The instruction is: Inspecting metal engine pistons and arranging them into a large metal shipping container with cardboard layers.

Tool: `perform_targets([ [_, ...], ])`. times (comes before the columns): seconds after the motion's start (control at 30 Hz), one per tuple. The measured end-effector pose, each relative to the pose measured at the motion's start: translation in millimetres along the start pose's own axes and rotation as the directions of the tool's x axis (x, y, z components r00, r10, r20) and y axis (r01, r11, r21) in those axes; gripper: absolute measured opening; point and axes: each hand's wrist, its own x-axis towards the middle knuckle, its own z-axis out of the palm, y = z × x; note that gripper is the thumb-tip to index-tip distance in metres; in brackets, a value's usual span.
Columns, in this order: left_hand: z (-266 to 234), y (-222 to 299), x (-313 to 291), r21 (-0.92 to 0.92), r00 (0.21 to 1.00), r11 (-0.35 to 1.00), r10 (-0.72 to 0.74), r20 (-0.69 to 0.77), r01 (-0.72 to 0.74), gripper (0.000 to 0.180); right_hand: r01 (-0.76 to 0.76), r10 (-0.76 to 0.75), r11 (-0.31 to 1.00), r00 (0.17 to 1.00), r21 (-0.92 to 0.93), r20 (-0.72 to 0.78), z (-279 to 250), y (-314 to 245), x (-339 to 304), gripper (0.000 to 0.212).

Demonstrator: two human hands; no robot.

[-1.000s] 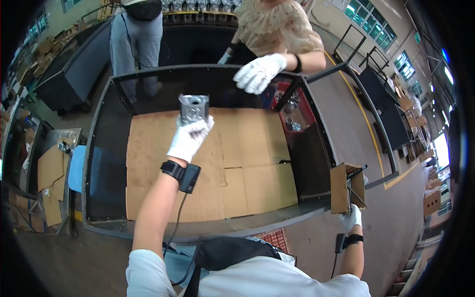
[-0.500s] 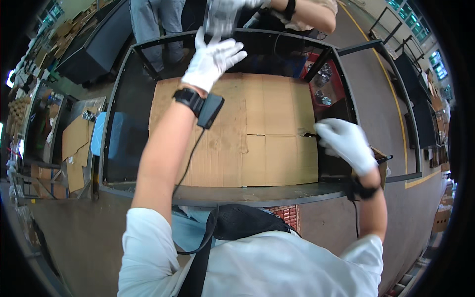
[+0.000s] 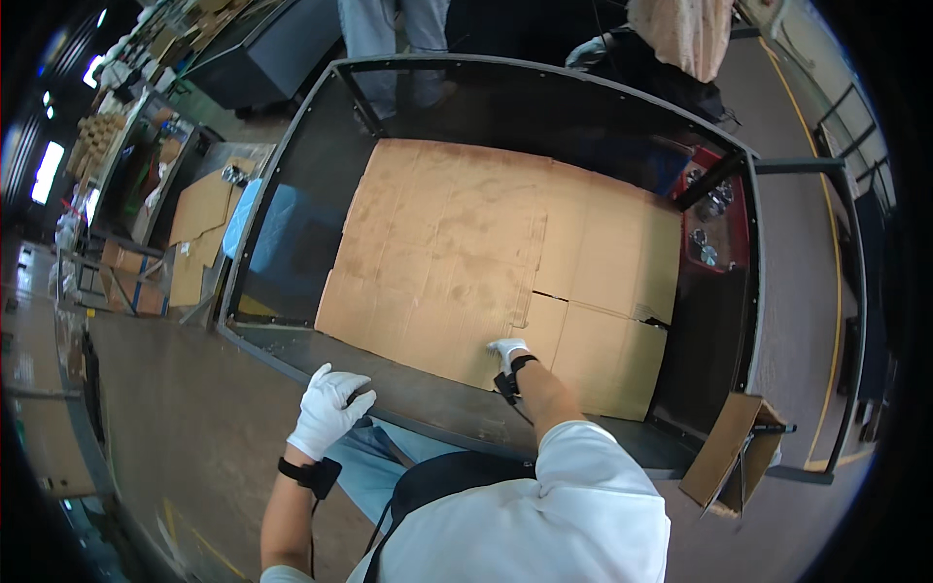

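Both hands in white fabric gloves have moved since half a second ago: the left hand [image 3: 330, 413] has come back from the far rail to the near side, and the right hand [image 3: 507, 352] has swung from the right end to the middle of the near edge. Beneath the right hand is the flat, tan, roughly rectangular cardboard lining [image 3: 437, 233], which lies on the bed of a dark metal-framed table [image 3: 708, 330]; its long axis runs left to right, sloping down toward the right in this view, and a short dark slit and crease lines mark its right half. The right hand's fingers point leftward along the near edge, but they are foreshortened, so I cannot tell whether they are apart or together, or whether they press on the board. The left hand is empty beside the near rail, its bent fingers and thumb apart. The right hand and forearm hide a little of the board's near edge. At the far right, a post partly covers a red plastic bin [image 3: 742, 233] of shiny silver metal parts [image 3: 717, 199], whose shapes are hard to make out. An open brown cardboard box [image 3: 711, 447] sits at the near right corner, its dark rod-like contents unclear. Across the table, two co-workers are cut off by the upper edge, one showing pale trousers [image 3: 367, 29], the other a gloved hand [image 3: 587, 53].
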Motion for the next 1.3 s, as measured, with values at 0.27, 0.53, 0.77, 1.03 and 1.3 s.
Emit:
perform_targets([
  [0.27,33.1,38.1,34.0,0.076,0.958,0.996,-0.028,-0.285,0.051,0.028,0.245,0.616,0.16,0.732,0.956,-0.291,-14.1,-12.5,-16.1,0.058],
  [0.53,32.2,40.8,35.0,0.089,0.985,0.994,-0.051,-0.164,0.067,0.028,-0.142,0.813,0.444,0.479,0.885,-0.331,-70.8,27.2,-16.5,0.064],
  [0.77,31.1,42.4,36.9,0.081,0.986,0.995,-0.046,-0.162,0.06,0.028,0.333,0.467,0.032,0.829,0.942,-0.309,-81.0,-4.6,-36.1,0.05],
  [1.03,33.5,28.0,35.0,-0.125,0.958,0.99,-0.095,-0.27,0.063,0.088,0.628,0.136,0.118,0.757,0.769,-0.639,-130.5,-173.6,-167.7,0.04],
  [1.3,-11.1,12.6,49.9,-0.22,0.704,0.97,-0.085,-0.705,-0.104,0.066,0.653,-0.221,-0.205,0.695,0.729,-0.685,-117.2,-270.0,-297.4,0.048],
])
